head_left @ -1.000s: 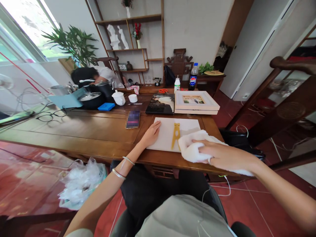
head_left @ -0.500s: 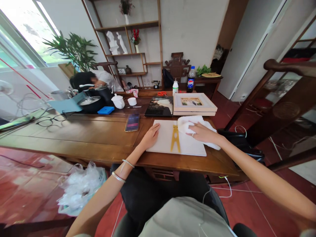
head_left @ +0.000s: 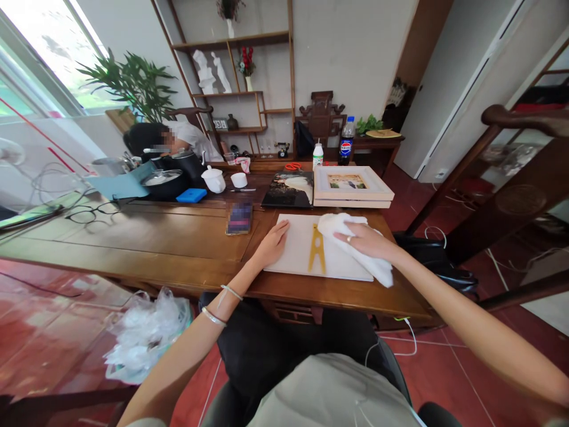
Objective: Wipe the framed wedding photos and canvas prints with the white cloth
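A flat white panel (head_left: pixel 293 254) lies on the wooden table near its front edge. On its middle is a yellow A-shaped figure (head_left: pixel 316 249). My left hand (head_left: pixel 272 243) rests along the panel's left edge, fingers stretched out and lying on it. In my right hand (head_left: pixel 367 240) is a bunched white cloth (head_left: pixel 340 224), pressed on the panel's upper right beside the yellow figure. One end of the cloth hangs over the panel's right edge. My right palm and part of the cloth are hidden under the hand.
Behind the panel lie a dark picture (head_left: pixel 288 190) and stacked pale frames (head_left: pixel 353 188). A phone (head_left: pixel 239 218) lies to the left. Farther back stand a cola bottle (head_left: pixel 346 142), a white bottle (head_left: pixel 317 156) and a teapot (head_left: pixel 214 179). A person (head_left: pixel 191 139) leans over at the far left.
My right hand has shifted slightly on the panel, and the cloth's loose end has swung down toward the table's front edge. My left hand stays in place.
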{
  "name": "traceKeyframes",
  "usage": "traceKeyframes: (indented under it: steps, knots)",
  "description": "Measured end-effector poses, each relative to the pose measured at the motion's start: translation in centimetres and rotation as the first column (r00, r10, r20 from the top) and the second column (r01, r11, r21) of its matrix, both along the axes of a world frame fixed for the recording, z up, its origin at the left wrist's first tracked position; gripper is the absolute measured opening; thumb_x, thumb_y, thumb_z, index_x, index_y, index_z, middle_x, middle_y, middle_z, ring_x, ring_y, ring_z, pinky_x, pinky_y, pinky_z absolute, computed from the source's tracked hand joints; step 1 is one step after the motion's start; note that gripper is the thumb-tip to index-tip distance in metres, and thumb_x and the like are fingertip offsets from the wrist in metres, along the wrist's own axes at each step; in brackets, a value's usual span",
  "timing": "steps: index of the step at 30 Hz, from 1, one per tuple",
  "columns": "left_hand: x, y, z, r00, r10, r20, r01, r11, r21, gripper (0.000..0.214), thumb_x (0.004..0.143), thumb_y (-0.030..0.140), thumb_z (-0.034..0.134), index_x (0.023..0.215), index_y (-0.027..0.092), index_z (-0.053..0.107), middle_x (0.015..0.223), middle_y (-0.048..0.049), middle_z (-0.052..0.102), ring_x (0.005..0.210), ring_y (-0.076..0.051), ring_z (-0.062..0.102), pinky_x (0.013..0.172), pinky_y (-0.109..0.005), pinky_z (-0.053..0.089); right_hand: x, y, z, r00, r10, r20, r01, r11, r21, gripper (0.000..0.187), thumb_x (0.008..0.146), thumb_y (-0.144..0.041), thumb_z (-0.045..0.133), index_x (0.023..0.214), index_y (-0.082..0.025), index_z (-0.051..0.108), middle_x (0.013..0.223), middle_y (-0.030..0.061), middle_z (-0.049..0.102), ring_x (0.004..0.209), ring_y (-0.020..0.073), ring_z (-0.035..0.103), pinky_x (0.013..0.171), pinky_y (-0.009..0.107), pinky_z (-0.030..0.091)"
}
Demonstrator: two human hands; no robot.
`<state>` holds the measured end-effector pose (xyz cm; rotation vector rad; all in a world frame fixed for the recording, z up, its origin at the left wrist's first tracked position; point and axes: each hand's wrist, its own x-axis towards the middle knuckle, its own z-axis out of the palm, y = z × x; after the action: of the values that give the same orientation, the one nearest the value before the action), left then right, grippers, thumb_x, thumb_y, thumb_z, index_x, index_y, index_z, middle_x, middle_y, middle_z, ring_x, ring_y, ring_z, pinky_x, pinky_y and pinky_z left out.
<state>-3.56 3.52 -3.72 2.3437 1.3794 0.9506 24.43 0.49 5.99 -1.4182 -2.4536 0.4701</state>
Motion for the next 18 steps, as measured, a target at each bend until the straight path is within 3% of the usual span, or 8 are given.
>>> traceKeyframes:
  steps: [2, 4, 6, 8, 14, 18]
  knots:
    - [0.0, 0.0, 0.1, 1.000, 0.000, -0.002, 0.000, 1.000, -0.003, 0.046, 0.091, 0.022, 0.031, 0.129, 0.005, 0.050, 0.141, -0.0156, 0.045, 0.134, -0.022, 0.038, 0.114, -0.039, 0.027, -1.6, 1.7, -1.1, 0.999, -0.004, 0.032, 0.001, 0.997, 0.083, 0.029, 0.091, -0.031, 0.036, 0.097, -0.015, 0.060, 0.104, 0.0129, 0.065, 0.098, 0.0283, 0.059, 0.089, 0.043, 0.042]
    - [0.0, -0.1, 0.1, 1.000, 0.003, 0.000, -0.003, 1.000, 0.002, 0.046, 0.091, 0.022, 0.031, 0.129, 0.004, 0.050, 0.140, -0.0161, 0.045, 0.134, -0.022, 0.037, 0.114, -0.039, 0.027, -3.0, 2.2, -1.9, 0.998, 0.022, 0.059, -0.028, 0.993, 0.110, 0.026, 0.086, -0.019, 0.040, 0.102, -0.017, 0.061, 0.117, 0.0125, 0.062, 0.118, 0.0319, 0.048, 0.099, 0.053, 0.031]
    - [0.0, -0.1, 0.0, 1.000, 0.004, 0.005, -0.004, 1.000, 0.008, 0.046, 0.091, 0.022, 0.031, 0.129, 0.006, 0.050, 0.141, -0.0152, 0.045, 0.134, -0.021, 0.038, 0.114, -0.039, 0.026, -3.7, 1.5, -2.3, 0.991, 0.078, 0.108, -0.093, 0.986, 0.137, 0.035, 0.077, -0.008, 0.043, 0.106, -0.019, 0.061, 0.130, 0.0116, 0.054, 0.133, 0.0325, 0.030, 0.104, 0.060, 0.018]
    - [0.0, 0.0, -0.1, 1.000, 0.007, 0.008, -0.007, 1.000, 0.009, 0.045, 0.091, 0.023, 0.032, 0.130, 0.008, 0.050, 0.141, -0.0137, 0.045, 0.133, -0.021, 0.039, 0.114, -0.039, 0.026, -3.8, -0.2, -2.3, 0.971, 0.160, 0.180, -0.191, 0.967, 0.166, 0.043, 0.069, -0.003, 0.044, 0.106, -0.017, 0.061, 0.136, 0.0131, 0.048, 0.138, 0.0309, 0.020, 0.105, 0.063, 0.015]
    - [0.0, 0.1, -0.2, 1.000, 0.012, -0.001, -0.012, 1.000, 0.011, 0.045, 0.090, 0.022, 0.031, 0.129, 0.009, 0.050, 0.141, -0.0131, 0.046, 0.133, -0.021, 0.038, 0.114, -0.040, 0.027, -2.3, -7.0, -0.6, 0.902, 0.374, 0.213, -0.402, 0.910, 0.105, 0.038, 0.064, -0.003, 0.045, 0.093, -0.016, 0.066, 0.141, 0.0152, 0.043, 0.138, 0.0275, 0.021, 0.109, 0.054, 0.018]
    - [0.0, 0.1, -0.2, 1.000, 0.007, -0.013, -0.007, 1.000, 0.007, 0.046, 0.090, 0.021, 0.031, 0.129, 0.004, 0.050, 0.141, -0.0162, 0.045, 0.134, -0.022, 0.038, 0.114, -0.039, 0.026, -2.1, -6.9, -0.4, 0.910, 0.390, 0.139, -0.405, 0.909, 0.101, 0.039, 0.066, -0.003, 0.045, 0.096, -0.017, 0.066, 0.133, 0.0119, 0.052, 0.131, 0.0266, 0.035, 0.107, 0.045, 0.028]
